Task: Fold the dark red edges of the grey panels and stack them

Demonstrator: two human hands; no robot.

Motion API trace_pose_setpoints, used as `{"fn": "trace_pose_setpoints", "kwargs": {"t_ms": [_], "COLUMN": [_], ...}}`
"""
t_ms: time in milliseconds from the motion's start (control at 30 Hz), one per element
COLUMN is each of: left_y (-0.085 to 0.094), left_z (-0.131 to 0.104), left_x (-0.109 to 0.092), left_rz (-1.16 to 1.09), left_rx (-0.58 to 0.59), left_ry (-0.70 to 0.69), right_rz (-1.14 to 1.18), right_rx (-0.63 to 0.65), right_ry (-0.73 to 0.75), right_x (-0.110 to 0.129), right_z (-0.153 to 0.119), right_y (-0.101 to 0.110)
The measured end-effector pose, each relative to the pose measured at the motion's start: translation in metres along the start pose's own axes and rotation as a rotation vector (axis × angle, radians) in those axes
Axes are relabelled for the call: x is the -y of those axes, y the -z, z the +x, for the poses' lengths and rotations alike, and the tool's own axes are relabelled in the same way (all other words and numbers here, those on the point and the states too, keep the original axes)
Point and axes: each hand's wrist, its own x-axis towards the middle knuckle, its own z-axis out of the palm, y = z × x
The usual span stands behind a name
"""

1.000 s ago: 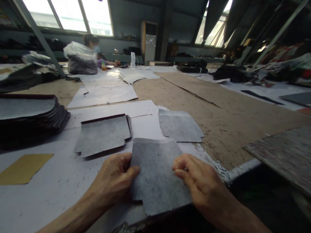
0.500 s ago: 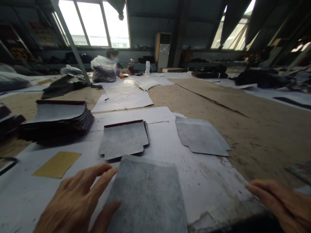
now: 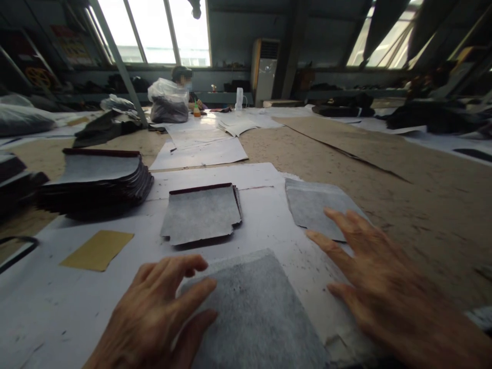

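Sheet point(image 3: 249, 312) at the near edge of the worktop point(image 3: 265, 148).
The left hand point(image 3: 154, 307) is at its left side, fingers apart; whether they touch it, I cannot tell. The right hand point(image 3: 380, 287), fingers also spread, overlaps a second sheet point(image 3: 313, 197) in view. Beyond lies a stack point(image 3: 202, 212), with a yellow card point(image 3: 97, 250) to its left.

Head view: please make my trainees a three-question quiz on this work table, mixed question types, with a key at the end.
1. True or false: the yellow card lies on white paper.
2. Which hand is nearer the loose grey piece at far right? A, left; B, right.
3. Fill in: the tall stack stands to the ____ of the small stack.

Key: 1 true; 2 B, the right hand; 3 left.
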Motion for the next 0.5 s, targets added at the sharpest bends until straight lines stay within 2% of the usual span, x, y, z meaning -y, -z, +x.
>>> {"fn": "trace_pose_setpoints", "kwargs": {"t_ms": [100,200,300,400,500], "left_y": [-0.007,-0.015,-0.018,-0.019,-0.021], "left_z": [0.009,0.014,0.022,0.030,0.036], "left_x": [0.007,0.008,0.007,0.009,0.014], "left_rz": [0.019,0.033,0.031,0.009,-0.032], "left_rx": [0.086,0.167,0.216,0.247,0.232], "left_ry": [0.069,0.129,0.161,0.152,0.133], "right_rz": [0.113,0.389,0.600,0.622,0.561], "right_rx": [0.030,0.033,0.164,0.335,0.375], "right_ry": [0.031,0.039,0.108,0.155,0.130], "right_x": [0.012,0.027,0.041,0.047,0.045], "right_z": [0.025,0.046,0.063,0.070,0.068], "right_y": [-0.007,-0.016,-0.026,-0.030,-0.028]}}
